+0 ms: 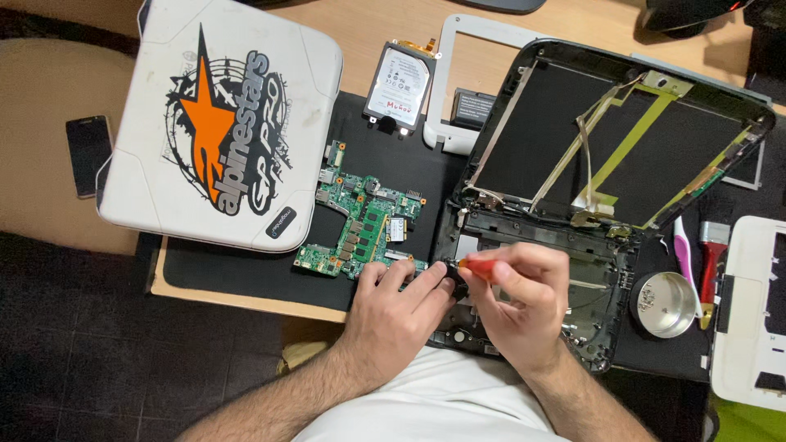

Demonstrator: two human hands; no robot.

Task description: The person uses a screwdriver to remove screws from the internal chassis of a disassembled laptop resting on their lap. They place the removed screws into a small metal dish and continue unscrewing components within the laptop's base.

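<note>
A dismantled black laptop chassis (573,245) lies open on the dark mat, its empty lid shell (622,139) crossed by yellow-green flat cables. My right hand (524,303) grips a small screwdriver with an orange-red handle (477,267), tip pointed at the chassis's left front corner. My left hand (393,315) rests beside it, fingers touching that same corner and the edge of a green circuit board (360,221) that lies on the mat to the left.
A white laptop lid with an orange star sticker (221,123) lies at the left. A hard drive (399,86) and white bezel (458,74) sit at the back. A round metal dish (665,304), pink tool (684,254), red-handled tool (711,262) and white panel (749,311) are right. A phone (87,154) lies far left.
</note>
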